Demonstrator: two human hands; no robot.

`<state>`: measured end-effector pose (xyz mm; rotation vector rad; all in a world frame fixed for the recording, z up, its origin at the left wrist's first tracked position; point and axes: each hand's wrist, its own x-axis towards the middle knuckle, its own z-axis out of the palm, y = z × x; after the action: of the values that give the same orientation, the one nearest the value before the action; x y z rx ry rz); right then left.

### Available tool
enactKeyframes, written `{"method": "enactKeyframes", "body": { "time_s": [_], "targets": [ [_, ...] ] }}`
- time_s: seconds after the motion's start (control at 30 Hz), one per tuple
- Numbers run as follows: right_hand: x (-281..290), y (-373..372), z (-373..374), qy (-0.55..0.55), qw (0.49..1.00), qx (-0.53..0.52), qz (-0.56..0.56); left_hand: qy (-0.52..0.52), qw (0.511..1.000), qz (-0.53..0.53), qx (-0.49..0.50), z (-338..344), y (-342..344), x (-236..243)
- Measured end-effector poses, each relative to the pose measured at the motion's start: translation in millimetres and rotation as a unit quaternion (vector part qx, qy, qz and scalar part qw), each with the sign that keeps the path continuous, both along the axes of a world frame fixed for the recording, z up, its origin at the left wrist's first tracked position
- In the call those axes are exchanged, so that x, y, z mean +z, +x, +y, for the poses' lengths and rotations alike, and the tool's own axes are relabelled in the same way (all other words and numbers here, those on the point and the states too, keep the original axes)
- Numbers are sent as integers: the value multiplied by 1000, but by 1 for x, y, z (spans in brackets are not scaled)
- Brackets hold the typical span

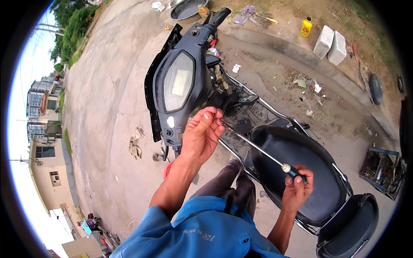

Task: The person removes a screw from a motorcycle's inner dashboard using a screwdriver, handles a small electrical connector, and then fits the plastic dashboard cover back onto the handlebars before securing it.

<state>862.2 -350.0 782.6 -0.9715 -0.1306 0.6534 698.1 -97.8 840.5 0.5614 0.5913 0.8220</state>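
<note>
Outdoor site: a black scooter (275,144) stands on cracked concrete pavement (112,107) beside a littered kerb (284,50), with buildings (49,165) at far left. A yellow bottle (306,26) beyond the kerb carries a printed label; the blue shirt (206,219) bears white lettering (210,237). Above the scooter, the right hand (297,191) grips a screwdriver (260,149) by its handle; the left hand (202,133) curls at its tip, grip undeterminable.
</note>
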Motion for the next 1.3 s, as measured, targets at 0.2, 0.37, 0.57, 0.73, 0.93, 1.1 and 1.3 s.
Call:
{"method": "enactKeyframes", "body": {
  "time_s": [0.2,0.37,0.57,0.73,0.93,1.1,1.3],
  "targets": [
    [23,3,-3,2,999,-3,-49,23,1000,-4,-9,-9,1,21],
    [37,6,-8,-10,995,4,-101,52,998,22,-14,-11,-1,30],
    [49,14,-15,-12,990,9,-143,100,994,48,3,-17,-2,36],
    [49,19,-16,-7,994,38,-99,101,994,45,17,-19,-3,42],
    [47,15,-8,-3,993,57,-108,111,989,84,44,-19,-14,48],
    [46,14,4,-37,967,48,-248,104,986,113,57,-13,-20,53],
    [40,6,30,-11,997,57,-47,116,988,92,41,15,-8,50]
  ]
}}
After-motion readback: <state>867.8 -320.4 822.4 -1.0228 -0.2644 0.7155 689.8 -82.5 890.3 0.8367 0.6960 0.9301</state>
